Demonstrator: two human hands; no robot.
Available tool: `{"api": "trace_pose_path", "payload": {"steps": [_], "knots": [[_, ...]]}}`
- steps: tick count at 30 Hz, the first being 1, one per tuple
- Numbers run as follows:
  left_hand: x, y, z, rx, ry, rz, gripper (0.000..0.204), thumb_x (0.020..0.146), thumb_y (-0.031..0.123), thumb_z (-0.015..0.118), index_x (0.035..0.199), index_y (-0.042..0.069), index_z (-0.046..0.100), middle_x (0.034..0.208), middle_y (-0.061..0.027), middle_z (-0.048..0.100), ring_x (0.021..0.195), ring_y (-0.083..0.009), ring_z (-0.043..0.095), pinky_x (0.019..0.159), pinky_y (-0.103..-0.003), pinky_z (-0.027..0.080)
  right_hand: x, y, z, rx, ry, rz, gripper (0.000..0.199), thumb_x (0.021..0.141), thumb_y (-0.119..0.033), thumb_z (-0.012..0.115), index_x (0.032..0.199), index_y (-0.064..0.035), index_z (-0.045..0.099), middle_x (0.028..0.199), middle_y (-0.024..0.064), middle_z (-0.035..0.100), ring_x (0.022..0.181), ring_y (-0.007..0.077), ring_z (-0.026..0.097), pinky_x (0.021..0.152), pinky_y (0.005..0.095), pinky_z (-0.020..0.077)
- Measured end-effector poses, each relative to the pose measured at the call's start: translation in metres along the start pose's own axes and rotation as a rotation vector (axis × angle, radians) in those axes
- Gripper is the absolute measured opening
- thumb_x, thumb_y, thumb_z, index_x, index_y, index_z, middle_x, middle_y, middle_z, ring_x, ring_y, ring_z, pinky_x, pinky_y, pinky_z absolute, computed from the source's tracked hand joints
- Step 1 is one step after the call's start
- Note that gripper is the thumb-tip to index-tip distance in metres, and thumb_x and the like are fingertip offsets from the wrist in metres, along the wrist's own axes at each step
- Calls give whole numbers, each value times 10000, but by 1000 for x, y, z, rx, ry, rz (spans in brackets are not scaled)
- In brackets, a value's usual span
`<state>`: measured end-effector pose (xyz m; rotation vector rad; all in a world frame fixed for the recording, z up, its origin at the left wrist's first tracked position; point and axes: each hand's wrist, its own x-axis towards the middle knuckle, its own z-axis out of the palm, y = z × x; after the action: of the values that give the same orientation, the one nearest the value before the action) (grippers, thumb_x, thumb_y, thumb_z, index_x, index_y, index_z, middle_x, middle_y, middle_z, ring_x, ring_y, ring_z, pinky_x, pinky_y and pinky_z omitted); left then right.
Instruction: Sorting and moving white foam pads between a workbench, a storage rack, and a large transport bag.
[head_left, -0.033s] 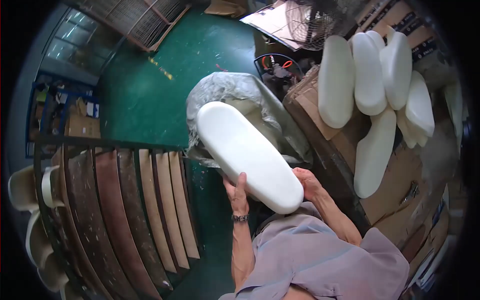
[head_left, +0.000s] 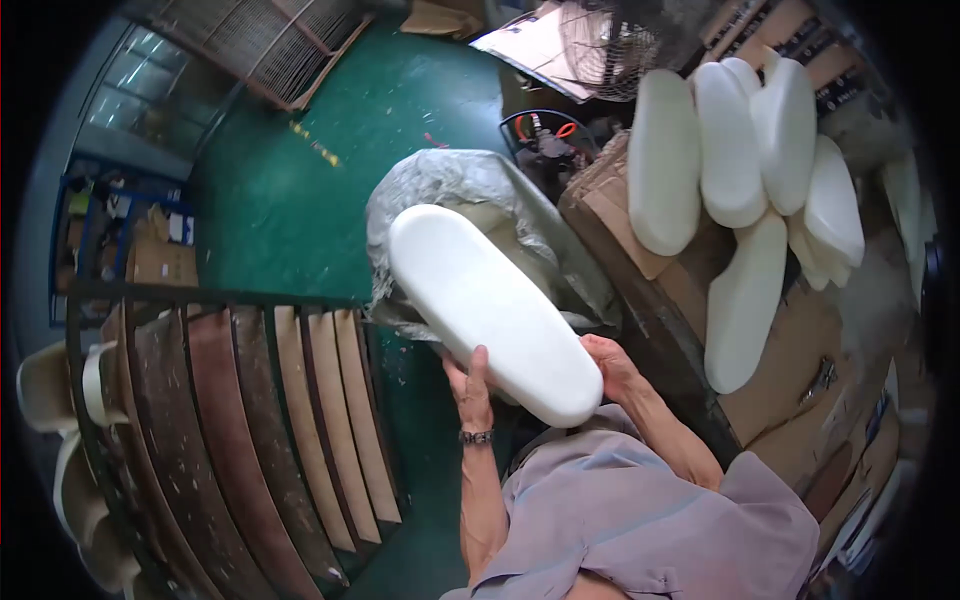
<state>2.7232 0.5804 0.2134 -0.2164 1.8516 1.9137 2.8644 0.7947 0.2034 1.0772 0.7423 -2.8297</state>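
Pad (head_left: 495, 315), long & white, was btwn my hands, far end over gray plastic bag (head_left: 430, 178). L hand (head_left: 468, 388) gripped L edge, thumb on top; R hand (head_left: 612, 368) gripped R edge, nr close end.

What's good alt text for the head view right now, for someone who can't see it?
Two bare hands hold a long, rounded white piece, with crumpled plastic sheeting behind it. Similar pale pieces and cardboard lie at right; at left, a dark rack holds long brown and tan panels beside green floor.
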Motion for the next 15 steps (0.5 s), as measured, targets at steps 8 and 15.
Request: {"api": "trace_pose_path", "payload": {"steps": [8,15], "knots": [[21,-16,2,552,-153,85,663,909,227,742,1459,13,441,1321,-108,562,1045,-201,612,871,-323,525,136,62,-46,-978,337,-324,530,961,-422,595,1281,0,580,1174,177,679,1114,279,644,965,392,493],[-12,-71,-9,600,-454,-228,519,931,227,718,1376,30,540,1126,-42,678,939,-128,652,739,-265,537,61,-36,-78,-885,554,-765,396,885,-263,660,1196,-20,625,1055,194,701,961,291,700,850,384,550]]}}
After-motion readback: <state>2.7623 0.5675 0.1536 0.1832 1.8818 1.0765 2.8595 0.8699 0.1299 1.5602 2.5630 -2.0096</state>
